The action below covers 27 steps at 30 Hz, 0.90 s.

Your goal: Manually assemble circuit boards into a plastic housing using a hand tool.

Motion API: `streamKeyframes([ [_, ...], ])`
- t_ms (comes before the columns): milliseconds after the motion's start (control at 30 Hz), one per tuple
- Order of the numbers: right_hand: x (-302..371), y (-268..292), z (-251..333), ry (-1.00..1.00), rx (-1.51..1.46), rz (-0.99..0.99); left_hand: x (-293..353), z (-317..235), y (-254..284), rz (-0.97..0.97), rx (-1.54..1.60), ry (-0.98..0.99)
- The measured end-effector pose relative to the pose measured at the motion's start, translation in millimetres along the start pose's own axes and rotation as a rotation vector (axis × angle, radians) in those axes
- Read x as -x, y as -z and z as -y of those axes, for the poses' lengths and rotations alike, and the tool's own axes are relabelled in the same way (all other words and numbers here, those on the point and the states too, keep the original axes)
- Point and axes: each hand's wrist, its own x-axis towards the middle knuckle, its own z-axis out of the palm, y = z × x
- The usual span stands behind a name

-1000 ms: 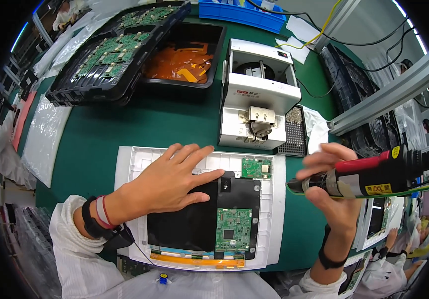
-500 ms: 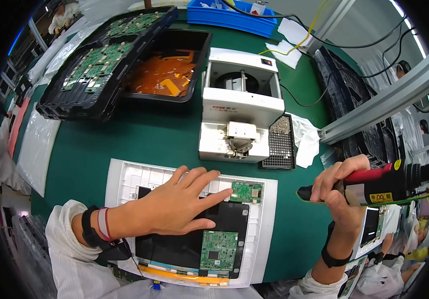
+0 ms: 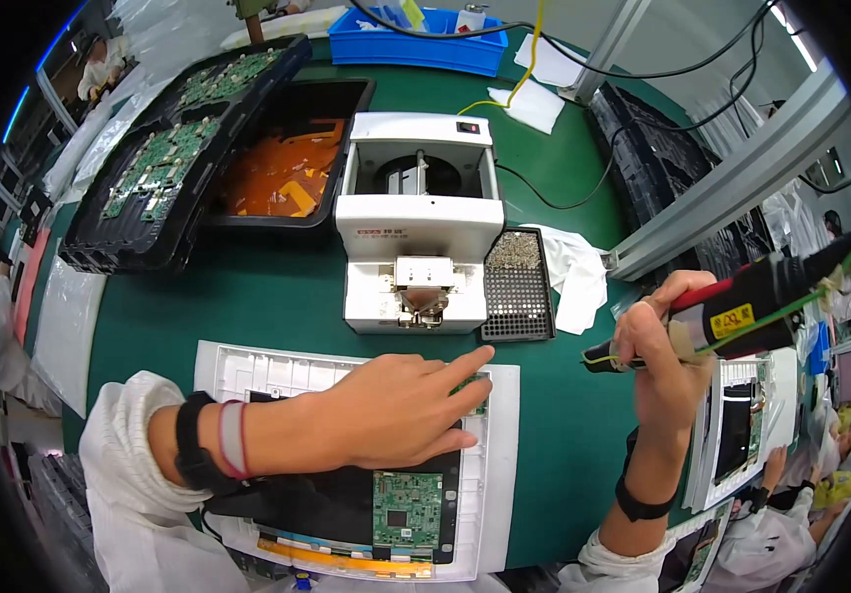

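My left hand (image 3: 401, 410) reaches across a white-framed panel (image 3: 497, 474), fingers stretched out, holding nothing. Under its fingertips, a small green circuit board (image 3: 482, 397) is mostly hidden at the panel's upper right. A larger green circuit board (image 3: 407, 509) lies on the panel's black middle, and an orange strip (image 3: 346, 559) runs along the near edge. To the right, my right hand (image 3: 657, 351) is wrapped round a black and red electric screwdriver (image 3: 736, 308), raised with its tip toward the left. A green wire runs along the tool.
Beyond the panel stands a white screw feeder (image 3: 420, 214), with a black perforated tray (image 3: 517, 314) beside it. Black trays of circuit boards (image 3: 80, 237) and a bin of orange flex parts (image 3: 287, 173) are at left. A metal post (image 3: 731, 183) slants at right; co-workers sit beyond.
My left hand has slid right over the panel and now covers most of the small board. The screwdriver has tilted, its rear end higher. The whole view has shifted somewhat.
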Motion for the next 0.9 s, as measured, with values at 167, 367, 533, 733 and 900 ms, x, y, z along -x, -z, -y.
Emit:
streamKeyframes([
  [167,3,10,-4,0.004,0.019,0.01,-25,1,-8,-0.018,-0.002,0.108],
  [367,9,13,6,-0.021,0.006,0.008,-22,-3,-3,0.002,0.1,0.129],
  [533,7,8,3,0.035,-0.023,-0.009,-18,-3,2,0.023,0.196,0.091],
  [733,8,-3,-4,0.072,-0.075,-0.013,16,6,7,-0.124,0.121,0.041],
  [900,5,-11,8,0.117,-0.146,-0.085,54,20,13,-0.063,0.05,0.142],
])
